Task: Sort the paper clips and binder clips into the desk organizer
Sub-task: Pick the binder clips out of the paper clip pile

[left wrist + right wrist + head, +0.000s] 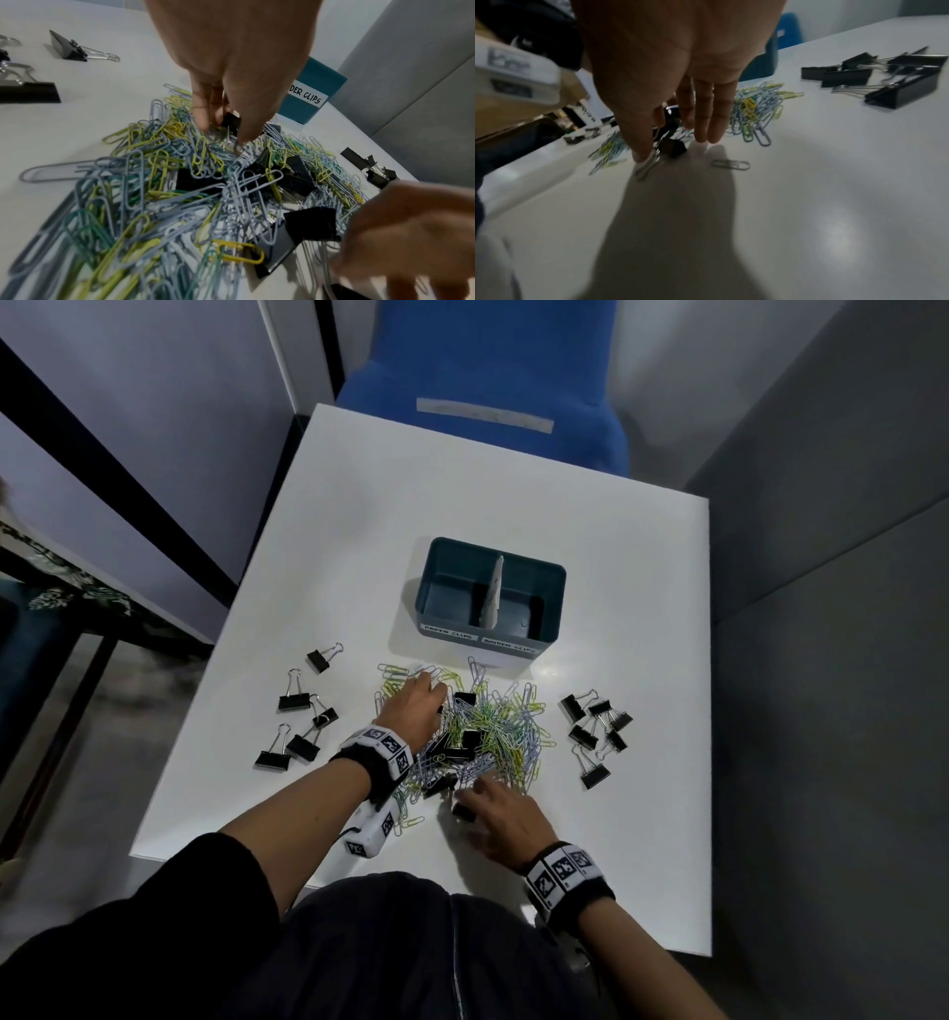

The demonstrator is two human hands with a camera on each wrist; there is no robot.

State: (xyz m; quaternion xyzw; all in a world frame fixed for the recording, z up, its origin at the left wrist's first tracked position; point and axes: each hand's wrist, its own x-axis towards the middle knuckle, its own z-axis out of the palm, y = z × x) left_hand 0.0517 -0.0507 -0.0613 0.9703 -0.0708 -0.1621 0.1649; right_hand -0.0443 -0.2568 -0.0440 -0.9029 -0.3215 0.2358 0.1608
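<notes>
White tabletop (642, 588) fills my view, with a blue chair (493, 367) beyond its far edge. Between my hands lies a tangled heap of paper clips (493, 726), pale blue, green and yellow, with black binder clips (464, 744) half buried in it. More binder clips sit in loose groups out past each wrist. Just beyond the heap stands the teal desk organizer (552, 588), split by a divider and labelled for each kind. My left hand (413, 706) reaches into the far side of the heap, fingers curled around a small binder clip (231, 120). My right hand (506, 819) is at the near edge, fingers fairly straight, thumb pressing the wire handle of another black clip (672, 147).
</notes>
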